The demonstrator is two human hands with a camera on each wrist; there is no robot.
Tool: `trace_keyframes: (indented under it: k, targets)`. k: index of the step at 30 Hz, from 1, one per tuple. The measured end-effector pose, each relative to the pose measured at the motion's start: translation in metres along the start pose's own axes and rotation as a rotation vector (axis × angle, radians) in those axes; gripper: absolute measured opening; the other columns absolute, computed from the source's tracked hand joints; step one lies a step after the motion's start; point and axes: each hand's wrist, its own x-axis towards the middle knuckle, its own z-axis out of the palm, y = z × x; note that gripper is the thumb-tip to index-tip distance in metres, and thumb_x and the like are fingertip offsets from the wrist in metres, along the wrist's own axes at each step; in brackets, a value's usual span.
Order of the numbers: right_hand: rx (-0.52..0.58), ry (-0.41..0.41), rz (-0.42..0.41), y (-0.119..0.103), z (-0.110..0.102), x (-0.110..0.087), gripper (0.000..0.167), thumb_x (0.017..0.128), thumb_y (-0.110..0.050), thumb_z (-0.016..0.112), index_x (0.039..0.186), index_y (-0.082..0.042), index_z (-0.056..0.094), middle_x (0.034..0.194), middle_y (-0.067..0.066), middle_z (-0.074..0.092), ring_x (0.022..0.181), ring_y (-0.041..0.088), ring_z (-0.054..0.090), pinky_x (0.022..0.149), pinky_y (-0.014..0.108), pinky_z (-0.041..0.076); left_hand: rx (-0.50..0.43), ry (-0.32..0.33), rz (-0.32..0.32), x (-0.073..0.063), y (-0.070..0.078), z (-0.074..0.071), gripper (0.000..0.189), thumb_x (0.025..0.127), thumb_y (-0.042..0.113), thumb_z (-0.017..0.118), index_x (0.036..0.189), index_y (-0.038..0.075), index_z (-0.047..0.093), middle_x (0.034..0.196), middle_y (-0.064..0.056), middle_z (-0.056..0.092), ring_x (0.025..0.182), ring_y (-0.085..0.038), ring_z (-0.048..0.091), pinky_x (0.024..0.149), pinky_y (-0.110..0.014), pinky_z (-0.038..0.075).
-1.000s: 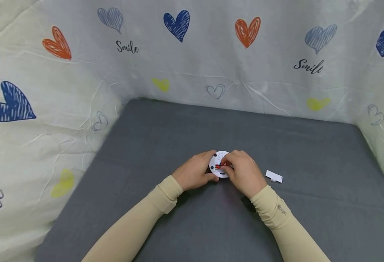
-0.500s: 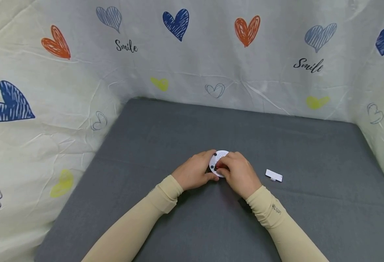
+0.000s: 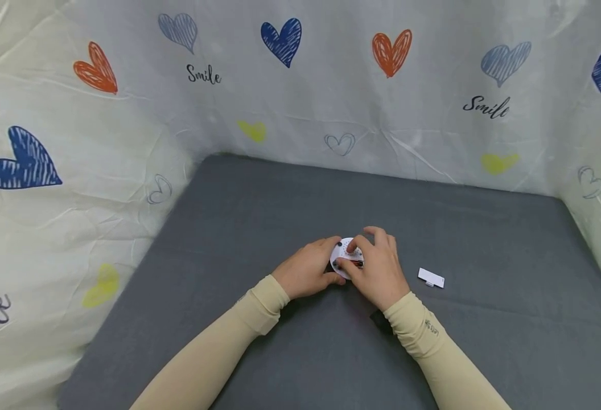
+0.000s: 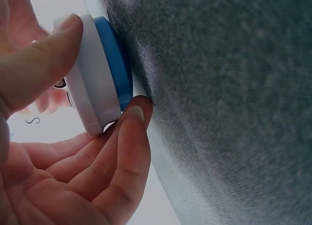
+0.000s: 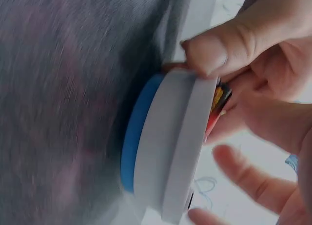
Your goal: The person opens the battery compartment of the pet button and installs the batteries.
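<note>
A person in cream sleeves works with both bare hands at the middle of a grey, cloth-covered tabletop (image 3: 259,199). Between the hands, the white, round plastic device with a blue underside (image 3: 341,254) lies blue side down, its perforated white face turned up. The left hand (image 3: 308,269) holds it from the left, thumb and fingers curled round the white rim. The right hand (image 3: 379,270) reaches in from the right with its fingers spread and bent above the face, thumb and forefinger well apart, so they are not pinching anything. The thumb is lowered over the near part of the face; whether it presses there is hard to tell.

In the right wrist view, a small red, black and gold cylinder, probably a battery (image 5: 219,100), juts up at a tilt from the device's face. Right of both hands, well apart from the device, lies a white rectangular plastic cover with a small tab (image 3: 431,278).

The step in hand looks like seating batteries in the device's compartment. The next move would seem to call for pushing the raised end down until it sits level, the left hand keeping the device steady; the cover would likely come after that.
</note>
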Motion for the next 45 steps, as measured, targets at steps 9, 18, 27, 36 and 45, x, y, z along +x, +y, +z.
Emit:
trace_keyframes:
  k: [9,18,27,36,45]
  targets:
    - [0.060,-0.091,0.139,0.000,-0.002,0.000,0.030,0.093,-0.022,0.087,0.108,-0.009,0.065,0.129,0.019,0.064,0.099,0.035,0.067,0.083,0.050,0.058,0.031,0.029,0.045,0.003,0.003,0.003,0.069,0.094,0.032,0.087,0.149,0.005,0.054,0.131,-0.008,0.070,0.109,-0.019,0.069,0.097,-0.038,0.059]
    - [0.055,-0.109,0.191,0.001,-0.005,0.001,0.037,0.090,-0.021,0.091,0.108,-0.008,0.062,0.116,0.017,0.066,0.095,0.032,0.065,0.082,0.048,0.054,0.057,0.063,0.076,0.004,0.007,0.005,0.069,0.092,0.029,0.090,0.146,0.002,0.056,0.127,-0.009,0.071,0.107,-0.021,0.069,0.095,-0.039,0.060]
    - [0.058,-0.091,0.228,0.005,-0.007,0.004,0.043,0.087,-0.024,0.093,0.108,-0.009,0.059,0.110,0.014,0.068,0.090,0.031,0.064,0.076,0.046,0.051,0.019,0.060,0.060,0.005,0.007,0.005,0.073,0.092,0.030,0.090,0.149,0.001,0.054,0.130,-0.011,0.071,0.108,-0.020,0.069,0.094,-0.037,0.060]
    - [0.067,-0.091,0.163,0.015,-0.019,-0.002,0.035,0.095,-0.032,0.086,0.110,-0.011,0.064,0.119,0.012,0.069,0.094,0.030,0.064,0.080,0.044,0.052,-0.016,0.054,0.028,0.005,0.002,0.005,0.074,0.093,0.032,0.089,0.151,0.003,0.053,0.138,-0.012,0.069,0.118,-0.022,0.069,0.103,-0.041,0.058]
    - [-0.100,-0.001,0.078,0.059,-0.043,-0.032,0.028,0.098,-0.024,0.082,0.117,-0.006,0.074,0.123,0.016,0.075,0.112,0.038,0.071,0.094,0.058,0.056,-0.031,0.058,0.005,0.003,0.001,0.008,0.078,0.090,0.032,0.091,0.153,0.005,0.053,0.141,-0.012,0.069,0.125,-0.024,0.068,0.110,-0.043,0.054]
